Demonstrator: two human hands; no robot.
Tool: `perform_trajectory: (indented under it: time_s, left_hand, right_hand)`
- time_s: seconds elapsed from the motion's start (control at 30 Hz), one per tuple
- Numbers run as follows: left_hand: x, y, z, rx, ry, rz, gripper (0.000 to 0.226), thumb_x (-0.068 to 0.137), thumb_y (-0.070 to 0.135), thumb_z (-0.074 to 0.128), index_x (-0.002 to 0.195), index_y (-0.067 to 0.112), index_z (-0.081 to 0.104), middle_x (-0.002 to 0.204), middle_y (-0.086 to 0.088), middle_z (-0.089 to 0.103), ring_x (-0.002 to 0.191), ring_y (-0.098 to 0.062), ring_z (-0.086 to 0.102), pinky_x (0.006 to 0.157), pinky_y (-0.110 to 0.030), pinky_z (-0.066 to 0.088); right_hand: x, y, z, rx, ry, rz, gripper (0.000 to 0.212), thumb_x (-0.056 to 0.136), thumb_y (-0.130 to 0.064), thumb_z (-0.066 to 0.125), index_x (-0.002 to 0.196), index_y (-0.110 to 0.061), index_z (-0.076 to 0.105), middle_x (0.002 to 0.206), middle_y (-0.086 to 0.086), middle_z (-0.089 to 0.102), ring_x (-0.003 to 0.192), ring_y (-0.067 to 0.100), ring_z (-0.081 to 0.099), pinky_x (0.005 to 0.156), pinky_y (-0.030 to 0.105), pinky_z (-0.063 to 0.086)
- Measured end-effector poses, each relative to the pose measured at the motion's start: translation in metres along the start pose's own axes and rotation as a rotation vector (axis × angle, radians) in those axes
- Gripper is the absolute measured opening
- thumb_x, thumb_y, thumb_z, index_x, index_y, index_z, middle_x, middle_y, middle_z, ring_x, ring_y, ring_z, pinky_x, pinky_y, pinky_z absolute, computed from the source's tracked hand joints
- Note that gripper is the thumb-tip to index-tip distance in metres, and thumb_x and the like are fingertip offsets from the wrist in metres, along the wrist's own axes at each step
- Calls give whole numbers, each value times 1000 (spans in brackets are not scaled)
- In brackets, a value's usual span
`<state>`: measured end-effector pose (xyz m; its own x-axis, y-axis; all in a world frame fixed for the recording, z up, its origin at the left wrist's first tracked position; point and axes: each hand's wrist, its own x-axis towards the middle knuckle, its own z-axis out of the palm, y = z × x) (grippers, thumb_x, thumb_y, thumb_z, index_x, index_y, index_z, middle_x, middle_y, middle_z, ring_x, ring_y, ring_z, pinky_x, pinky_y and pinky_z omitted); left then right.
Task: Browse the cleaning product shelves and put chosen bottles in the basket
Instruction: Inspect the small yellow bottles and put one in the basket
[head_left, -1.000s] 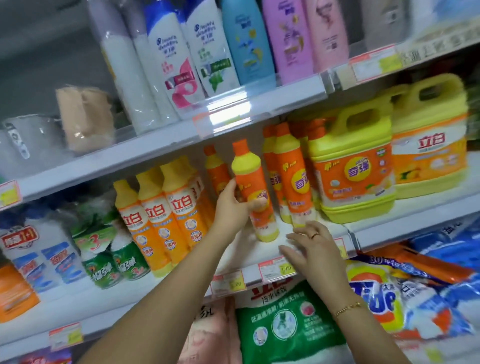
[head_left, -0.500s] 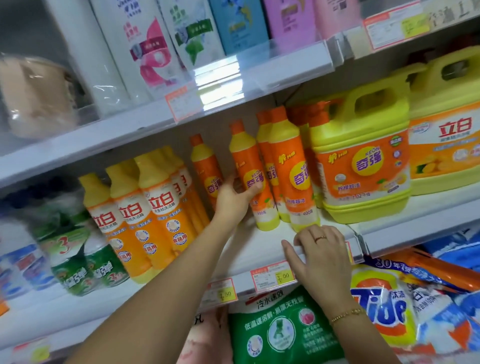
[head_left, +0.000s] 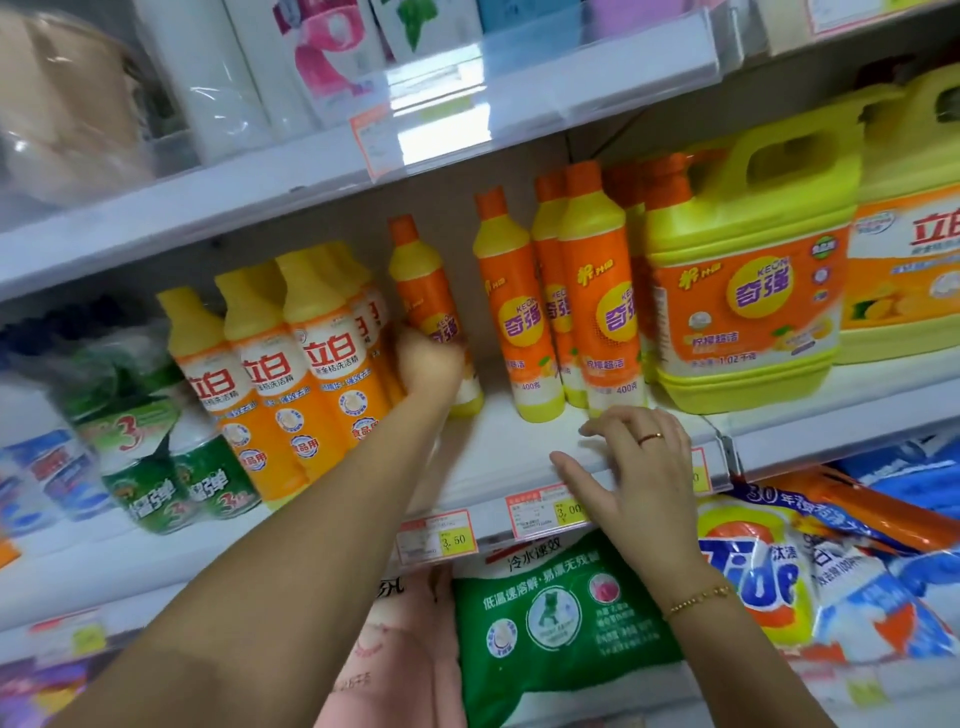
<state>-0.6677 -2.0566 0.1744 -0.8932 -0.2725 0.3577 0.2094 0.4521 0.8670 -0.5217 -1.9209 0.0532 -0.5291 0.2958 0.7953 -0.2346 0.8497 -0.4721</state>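
In the head view, the left hand was curled around the lower body of an orange dish-soap bottle that leaned left on the middle shelf, just right of a row of orange bottles with yellow caps. The right hand lay flat on the shelf's near edge with its fingers spread and holding nothing, in front of three upright orange bottles; a large yellow jug stood right of them. The basket was out of sight.
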Motion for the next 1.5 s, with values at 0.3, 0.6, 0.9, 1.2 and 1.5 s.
perform_trajectory:
  time_s: [0.3,0.6,0.9,1.2,1.5]
  left_hand:
    - [-112,7,-81,-232,-111,371,56,71,5,82,115,16,50,111,1,66,101,-10,65,87,-23,51]
    - [-164,45,-190,-413,-72,338,50,65,20,82,110,16,60,100,5,73,90,-5,69,77,-22,55]
    - [-186,28,-277,-627,-72,210,47,70,25,67,113,6,60,99,0,74,92,-9,70,70,-20,55]
    - [-186,-4,-313,-806,-272,93,21,80,15,68,100,17,62,86,4,73,77,-9,68,67,-21,55]
    - [-181,-22,-313,-769,-270,-266,34,70,26,66,97,5,67,90,-12,74,80,-20,73,63,-28,59]
  right_hand:
    - [18,-69,-20,453,-226,15,63,83,-30,71,139,-26,41,138,-11,40,120,-10,33,95,-1,25]
    - [4,-135,-35,646,-14,-90,68,71,-29,80,129,-27,45,125,-6,45,116,5,48,97,17,42]
    - [-14,-211,-54,585,-41,-382,72,64,-19,85,129,-22,52,120,-13,50,112,0,50,97,8,36]
    - [-30,-246,-76,1688,-1160,520,57,61,-42,83,105,-9,71,95,28,67,72,34,67,58,35,54]
    - [-30,-263,-89,1030,-1180,375,43,81,-42,61,104,-6,68,92,12,72,77,17,67,72,33,55]
